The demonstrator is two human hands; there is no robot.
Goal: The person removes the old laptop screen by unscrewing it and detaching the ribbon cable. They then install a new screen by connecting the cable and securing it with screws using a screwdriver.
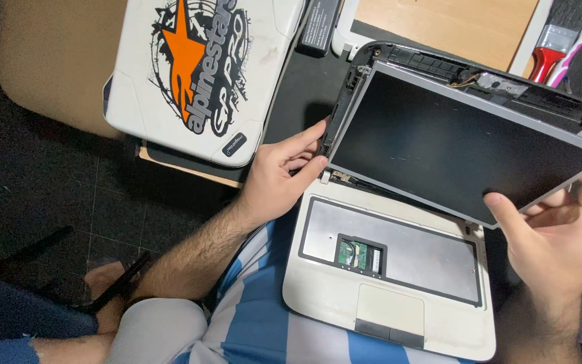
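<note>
A small white laptop (345,296) lies open on the person's lap, its keyboard removed so that a grey metal tray fills the deck, with a small green circuit board (358,254) showing through a rectangular cut-out near the middle. The touchpad sits at the near edge of the deck.

The bare display panel (459,145), dark-faced with a thin silver frame, is tilted up and loose from the black lid shell (439,67) behind it. The panel spans from the left hinge area across to the right edge of the view.

The left hand (281,178) is closed on the left edge of the lid shell and panel, near the left hinge: the thumb lies on the near side and the fingers curl around the far side of the edge. The right hand (560,226) pinches the panel's near right corner, thumb pressed on the dark front face and fingers wrapped behind the frame.

To the far left, a second white laptop (197,74) lies closed, its lid covered by a large black and orange sticker. Just beside it, at the far edge, is a black rectangular battery pack (319,27). At the far right lie a paintbrush (552,44) with a red handle and, just beside it, a pink and white toothbrush (577,44). A wooden surface (446,27) shows beyond the lid shell.

The person wears a blue and white striped shirt (257,310); dark floor tiles fill the left of the view.
</note>
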